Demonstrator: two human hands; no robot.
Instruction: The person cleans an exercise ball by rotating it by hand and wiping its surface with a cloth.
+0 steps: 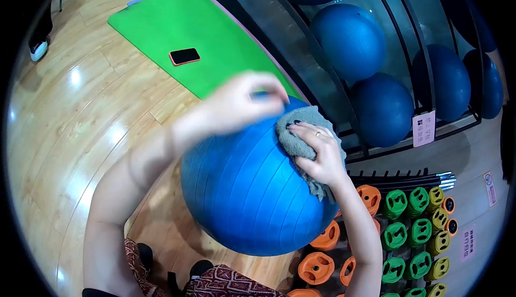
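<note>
A large blue exercise ball [242,189] with ridges round it is in front of me, above the wooden floor. My right hand [320,152] presses a grey-green cloth [293,136] against the upper right side of the ball, its fingers bent over the fabric. Over the ball's upper left part is my left hand [250,101], blurred by motion, with its fingers curled. Whether it touches the ball or holds anything is not clear.
A green mat [156,23] with a phone [185,56] lies beyond the ball. Blue balls [348,42] fill a black rack at the upper right. Coloured weight plates [396,203] stand at the lower right. Someone's shoe [38,51] shows at the far left.
</note>
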